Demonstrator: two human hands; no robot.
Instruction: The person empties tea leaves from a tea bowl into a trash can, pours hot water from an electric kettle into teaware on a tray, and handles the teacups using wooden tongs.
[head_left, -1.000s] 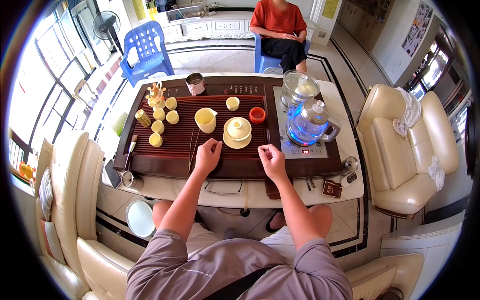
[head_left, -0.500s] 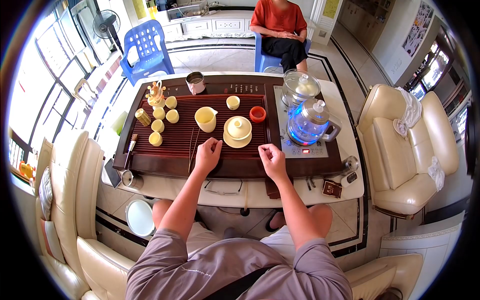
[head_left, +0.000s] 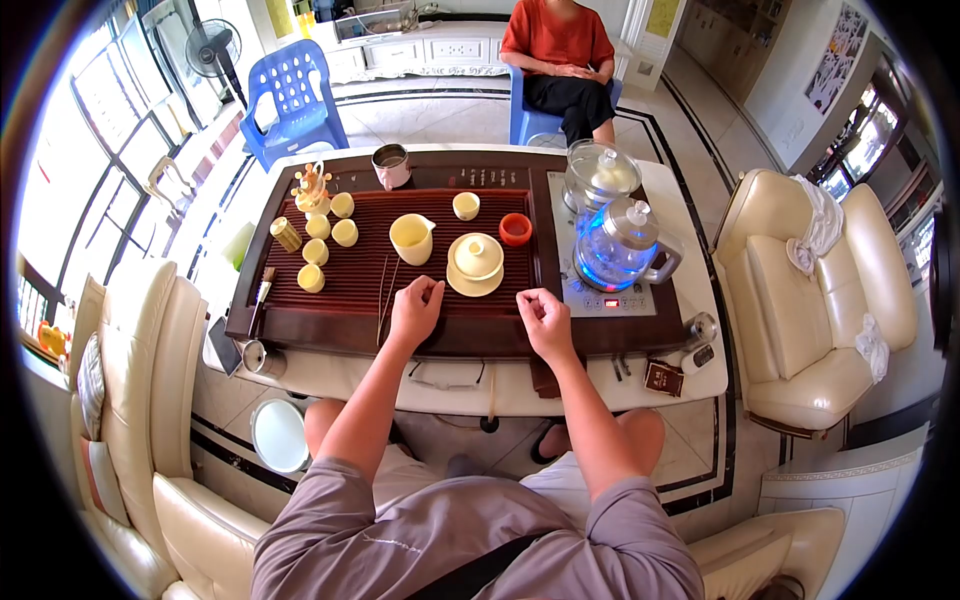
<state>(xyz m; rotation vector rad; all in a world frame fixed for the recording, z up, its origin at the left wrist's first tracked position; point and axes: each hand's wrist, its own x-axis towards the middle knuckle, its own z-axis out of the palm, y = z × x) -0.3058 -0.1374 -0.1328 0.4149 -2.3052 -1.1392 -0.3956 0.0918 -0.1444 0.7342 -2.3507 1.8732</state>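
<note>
My left hand (head_left: 417,309) is curled into a loose fist over the front of the slatted wooden tea tray (head_left: 470,338), just right of the tea tongs (head_left: 386,295). My right hand (head_left: 546,319) is closed the same way, left of the heating plate. I see nothing in either hand. Between and beyond them sits a lidded gaiwan (head_left: 475,258) on its saucer. A pale yellow pitcher (head_left: 411,240) stands to its left. Behind are a small yellow cup (head_left: 465,205) and a red cup (head_left: 515,229). Several more yellow cups (head_left: 344,233) stand at the tray's left.
A blue-lit glass kettle (head_left: 612,255) and a second glass pot (head_left: 602,172) stand on the heating plate (head_left: 620,300). Glasses (head_left: 446,382) lie at the table's front edge. A brush (head_left: 263,290) is at the left. A seated person (head_left: 558,60) is across the table.
</note>
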